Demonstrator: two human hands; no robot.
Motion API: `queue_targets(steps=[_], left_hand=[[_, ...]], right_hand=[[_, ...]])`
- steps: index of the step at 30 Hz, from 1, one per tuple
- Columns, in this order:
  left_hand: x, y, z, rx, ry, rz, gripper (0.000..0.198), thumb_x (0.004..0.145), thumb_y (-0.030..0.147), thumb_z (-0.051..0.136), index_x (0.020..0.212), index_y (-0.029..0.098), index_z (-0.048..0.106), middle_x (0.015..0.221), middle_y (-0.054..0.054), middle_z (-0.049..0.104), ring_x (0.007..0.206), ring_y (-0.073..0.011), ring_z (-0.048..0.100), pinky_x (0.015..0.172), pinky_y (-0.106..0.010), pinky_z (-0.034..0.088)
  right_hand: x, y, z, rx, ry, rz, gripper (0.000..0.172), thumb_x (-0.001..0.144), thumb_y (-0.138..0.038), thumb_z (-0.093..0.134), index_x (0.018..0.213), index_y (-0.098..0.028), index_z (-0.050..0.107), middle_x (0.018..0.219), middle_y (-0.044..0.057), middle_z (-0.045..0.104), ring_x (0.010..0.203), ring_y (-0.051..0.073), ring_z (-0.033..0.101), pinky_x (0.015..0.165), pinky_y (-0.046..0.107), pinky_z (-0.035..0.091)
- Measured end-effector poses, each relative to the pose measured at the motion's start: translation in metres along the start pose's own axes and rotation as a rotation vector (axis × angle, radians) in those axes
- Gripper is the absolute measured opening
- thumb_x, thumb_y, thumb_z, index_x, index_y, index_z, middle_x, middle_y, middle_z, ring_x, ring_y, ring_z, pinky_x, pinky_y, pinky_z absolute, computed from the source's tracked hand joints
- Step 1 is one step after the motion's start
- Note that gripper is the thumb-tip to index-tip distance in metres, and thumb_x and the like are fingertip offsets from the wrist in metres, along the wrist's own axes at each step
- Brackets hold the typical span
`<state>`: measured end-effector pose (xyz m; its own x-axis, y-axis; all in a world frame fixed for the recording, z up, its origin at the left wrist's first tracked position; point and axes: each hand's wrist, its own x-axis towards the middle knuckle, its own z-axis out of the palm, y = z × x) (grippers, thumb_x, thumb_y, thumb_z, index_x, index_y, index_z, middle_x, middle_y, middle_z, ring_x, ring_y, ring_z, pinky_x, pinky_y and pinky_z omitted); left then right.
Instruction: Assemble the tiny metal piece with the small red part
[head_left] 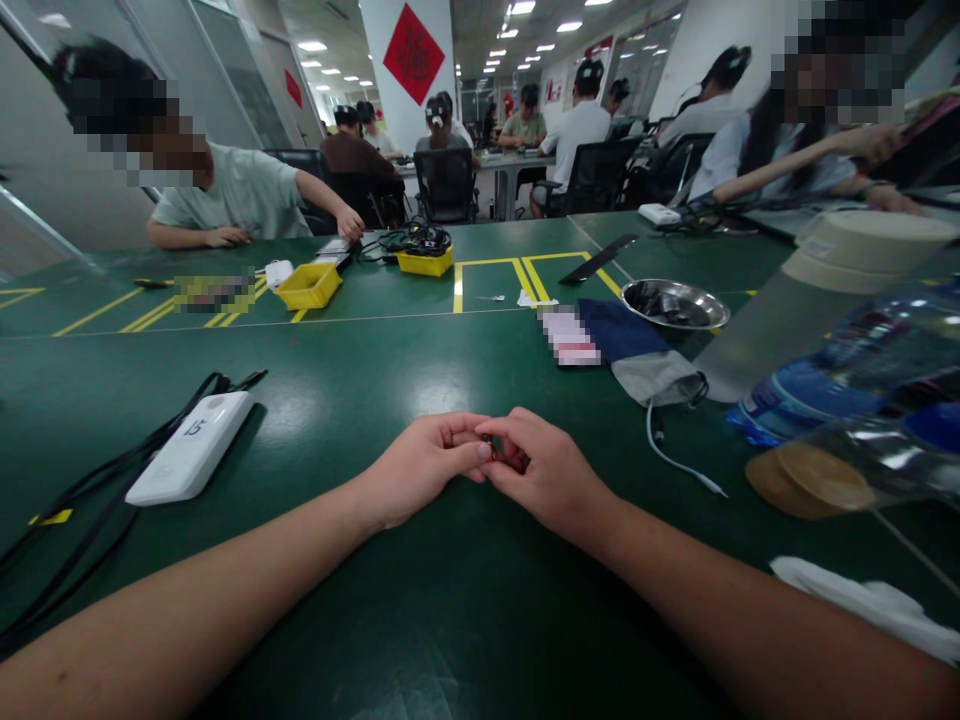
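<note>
My left hand (pixel 439 450) and my right hand (pixel 551 470) meet above the green table (pixel 360 620), fingertips touching. Both are closed in a pinch on one small dark-and-red piece (pixel 491 448). Fingers cover most of it, so its kind cannot be made out. To the left of my left hand lies a white power bank (pixel 193 450) marked 15, with black cables (pixel 82 500) beside it. Beyond my right hand are a dark blue cloth pouch (pixel 622 330) with a grey end and a pale cable (pixel 682 465).
A steel bowl (pixel 675 303) with dark contents, a large tumbler (pixel 817 290) and plastic bottles (pixel 840 370) stand at right. White tissue (pixel 862 600) lies near my right forearm. Yellow trays (pixel 309 287) sit farther back. Co-workers sit across the table, one reaching (pixel 347 222) toward a tray.
</note>
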<state>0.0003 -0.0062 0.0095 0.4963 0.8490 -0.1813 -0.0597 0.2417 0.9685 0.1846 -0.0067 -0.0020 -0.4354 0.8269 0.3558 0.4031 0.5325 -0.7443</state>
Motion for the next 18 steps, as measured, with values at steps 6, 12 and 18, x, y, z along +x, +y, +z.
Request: queue_targets(steps=[6,12,18], left_hand=[[0.002,0.002,-0.004,-0.255,0.13,-0.064,0.019,0.088,0.016,0.06,0.105,0.012,0.065,0.083,-0.007,0.067,0.07,-0.0104,0.063,0.067,-0.02,0.052],[0.004,0.01,-0.018,-0.525,0.114,-0.099,0.014,0.091,0.017,0.048,0.089,0.013,0.061,0.086,-0.009,0.063,0.07,-0.0121,0.062,0.06,-0.02,0.05],[0.005,0.01,-0.017,-0.351,0.143,-0.024,0.01,0.089,0.023,0.048,0.09,0.017,0.056,0.071,0.0,0.052,0.053,-0.0082,0.044,0.047,-0.018,0.032]], right_hand=[[0.001,0.009,0.002,0.322,-0.008,0.195,0.053,0.085,-0.028,0.065,0.135,-0.023,0.048,0.085,-0.001,0.055,0.064,0.012,0.052,0.059,0.026,0.045],[0.0,0.013,0.001,0.393,-0.048,0.21,0.036,0.089,-0.03,0.059,0.124,-0.022,0.054,0.087,0.0,0.055,0.063,0.011,0.052,0.057,0.025,0.045],[-0.002,0.013,0.0,0.349,-0.071,0.186,0.031,0.09,-0.03,0.059,0.12,-0.024,0.058,0.087,0.0,0.056,0.066,0.011,0.052,0.061,0.026,0.045]])
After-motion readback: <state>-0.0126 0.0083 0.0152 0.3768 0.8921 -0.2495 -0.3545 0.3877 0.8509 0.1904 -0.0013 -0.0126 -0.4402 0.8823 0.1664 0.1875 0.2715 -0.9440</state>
